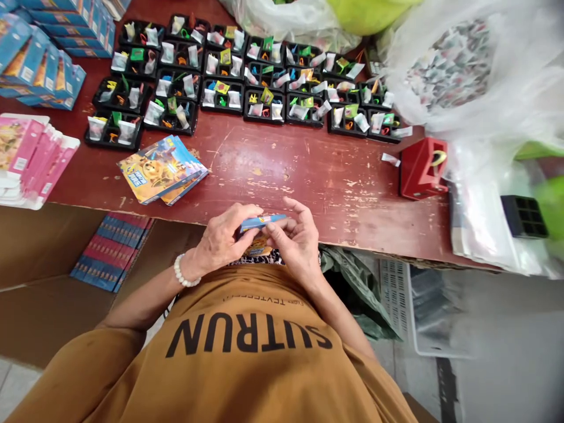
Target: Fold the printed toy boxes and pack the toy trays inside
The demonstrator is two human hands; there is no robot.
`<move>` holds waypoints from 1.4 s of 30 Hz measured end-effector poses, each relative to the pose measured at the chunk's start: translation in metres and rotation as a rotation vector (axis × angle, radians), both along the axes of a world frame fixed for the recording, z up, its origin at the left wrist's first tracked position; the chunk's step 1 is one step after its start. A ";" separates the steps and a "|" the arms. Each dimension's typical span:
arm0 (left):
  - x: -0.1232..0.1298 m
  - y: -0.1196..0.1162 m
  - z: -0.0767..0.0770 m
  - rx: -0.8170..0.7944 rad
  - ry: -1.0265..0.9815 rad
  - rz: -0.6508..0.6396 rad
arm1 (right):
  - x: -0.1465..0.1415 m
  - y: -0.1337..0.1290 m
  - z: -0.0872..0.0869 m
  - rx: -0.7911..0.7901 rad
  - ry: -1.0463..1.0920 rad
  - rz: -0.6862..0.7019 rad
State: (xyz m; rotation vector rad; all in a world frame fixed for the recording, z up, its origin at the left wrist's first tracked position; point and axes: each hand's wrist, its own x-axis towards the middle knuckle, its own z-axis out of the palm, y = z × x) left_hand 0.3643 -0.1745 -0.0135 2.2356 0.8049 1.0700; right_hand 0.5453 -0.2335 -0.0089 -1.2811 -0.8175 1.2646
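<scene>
A slim blue carton is held in two bare hands at the near edge of a worn red tabletop, in front of a brown shirt lettered "SUTRUN." The left hand, with a pale bead bracelet at its wrist, clamps one end between thumb and fingers; the right hand pinches the other, index finger raised.

Beyond, rows of black compartment trays carry small white packets and colorful pieces. Overlapping illustrated cartons lie to the left, near a pile of pink cartons and stacked blue boxes. At right, a red tape dispenser stands near a clear plastic bag full of small packets, while more boxes sit packed in a cardboard box below the tabletop's edge.
</scene>
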 end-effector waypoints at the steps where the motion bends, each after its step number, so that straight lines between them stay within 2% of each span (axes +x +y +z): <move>1: 0.000 -0.002 0.000 0.019 0.002 -0.019 | -0.001 -0.003 0.000 0.005 -0.031 -0.003; 4: 0.001 -0.005 0.000 0.035 0.105 -0.053 | -0.004 -0.008 -0.002 -0.002 -0.173 -0.006; 8: 0.002 -0.002 0.004 -0.045 0.270 -0.075 | -0.002 -0.008 -0.008 -0.030 -0.323 0.033; 11: -0.007 0.005 0.016 -0.108 0.161 -0.077 | 0.010 -0.005 -0.013 -0.035 -0.609 0.066; 13: -0.018 0.009 0.026 -0.162 0.054 -0.027 | 0.022 -0.002 -0.014 -0.005 -0.817 0.115; 16: -0.035 0.019 0.031 -0.215 -0.066 0.122 | 0.038 0.003 -0.007 0.196 -0.931 0.177; 18: -0.042 0.029 0.023 -0.208 -0.130 0.176 | 0.046 0.008 -0.003 0.367 -0.954 0.130; 21: -0.044 0.048 -0.003 -0.099 -0.129 0.093 | 0.056 0.016 -0.003 0.502 -1.128 0.055; 22: -0.044 0.053 -0.012 -0.041 -0.077 0.051 | 0.060 0.019 -0.006 0.518 -1.224 0.097; 24: -0.042 0.058 -0.025 0.056 0.095 -0.013 | 0.069 0.023 -0.015 0.517 -1.402 0.286; 26: -0.038 0.054 -0.030 0.099 0.269 -0.022 | 0.079 0.025 -0.021 0.507 -1.477 0.501; 27: -0.035 0.051 -0.030 0.106 0.326 -0.009 | 0.085 0.027 -0.023 0.508 -1.472 0.555; 29: -0.025 0.042 -0.027 0.115 0.391 0.037 | 0.097 0.033 -0.023 0.505 -1.422 0.545; 31: -0.010 0.035 -0.025 0.111 0.455 0.076 | 0.112 0.048 -0.020 0.507 -1.379 0.444; 33: 0.006 0.032 -0.026 0.093 0.540 0.079 | 0.134 0.073 -0.017 0.481 -1.377 0.308; 35: 0.018 0.032 -0.030 0.076 0.615 0.070 | 0.166 0.103 -0.013 0.384 -1.403 0.171; 38: 0.026 0.031 -0.036 0.055 0.660 0.079 | 0.233 0.144 -0.004 0.083 -1.528 0.017; 40: 0.026 0.031 -0.038 0.046 0.655 0.075 | 0.282 0.166 0.005 -0.113 -1.634 0.012; 42: 0.025 0.031 -0.038 0.037 0.655 0.064 | 0.322 0.185 0.015 -0.265 -1.695 0.089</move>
